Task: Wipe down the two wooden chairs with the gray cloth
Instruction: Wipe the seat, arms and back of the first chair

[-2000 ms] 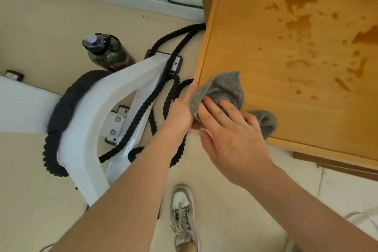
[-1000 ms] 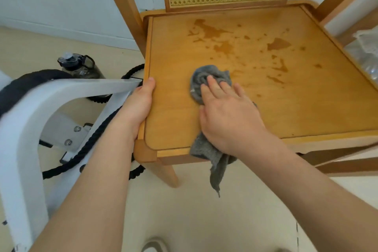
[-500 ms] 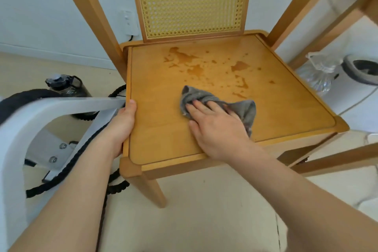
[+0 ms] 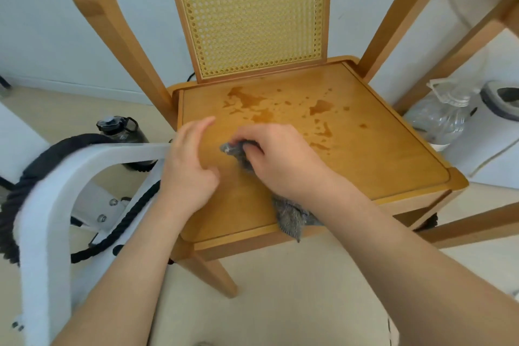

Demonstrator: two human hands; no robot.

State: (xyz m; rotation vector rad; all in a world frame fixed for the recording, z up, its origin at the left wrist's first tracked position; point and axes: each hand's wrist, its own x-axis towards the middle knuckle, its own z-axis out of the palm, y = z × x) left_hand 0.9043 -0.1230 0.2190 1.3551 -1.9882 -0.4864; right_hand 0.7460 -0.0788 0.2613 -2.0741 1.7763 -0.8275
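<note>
A wooden chair [image 4: 379,154] with a cane back stands in front of me, its seat marked by dark wet stains [image 4: 261,109] toward the back. My right hand [image 4: 280,160] is closed on the gray cloth [image 4: 290,218], bunching it on the front middle of the seat; one end of the cloth hangs over the front edge. My left hand [image 4: 191,166] hovers over the seat's left part, fingers apart and holding nothing, close to the cloth. Part of a second wooden frame [image 4: 460,36] shows at the right.
A white frame [image 4: 56,194] wound with black rope [image 4: 118,233] stands close on the left. A dark water bottle [image 4: 120,129] sits on the floor behind it. A clear plastic bag [image 4: 441,115] and a white appliance [image 4: 500,109] are at the right.
My left hand has let go of the seat's left edge and moved onto the seat toward the cloth. My right hand has gathered the flat cloth into a bunch. The view tilted up.
</note>
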